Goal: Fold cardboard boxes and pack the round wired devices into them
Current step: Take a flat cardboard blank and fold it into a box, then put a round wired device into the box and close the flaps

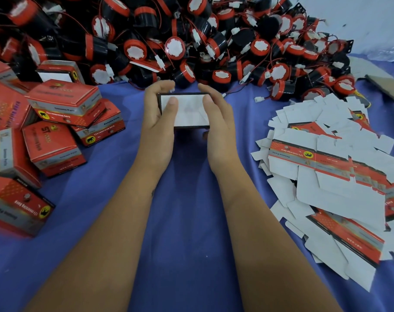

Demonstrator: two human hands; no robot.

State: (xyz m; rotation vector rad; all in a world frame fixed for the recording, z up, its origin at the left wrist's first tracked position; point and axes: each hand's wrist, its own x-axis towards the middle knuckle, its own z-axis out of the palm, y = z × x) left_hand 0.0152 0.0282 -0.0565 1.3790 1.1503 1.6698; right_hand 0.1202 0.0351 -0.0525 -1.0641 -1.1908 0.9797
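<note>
I hold one small cardboard box (188, 110) between both hands above the blue cloth, its white flaps facing me. My left hand (161, 109) grips its left side, thumb pressed on the white flap. On the other side my right hand (214, 111) grips the box, thumb also on the flap. Just behind the box a large heap of round red-and-black wired devices (175, 41) fills the far side. What is inside the held box is hidden.
Several folded red boxes (63, 104) are piled at the left. A spread of flat, unfolded box blanks (331, 176) lies at the right. The blue cloth (187, 210) covers the table. A brown cardboard sheet (387, 86) pokes in at far right.
</note>
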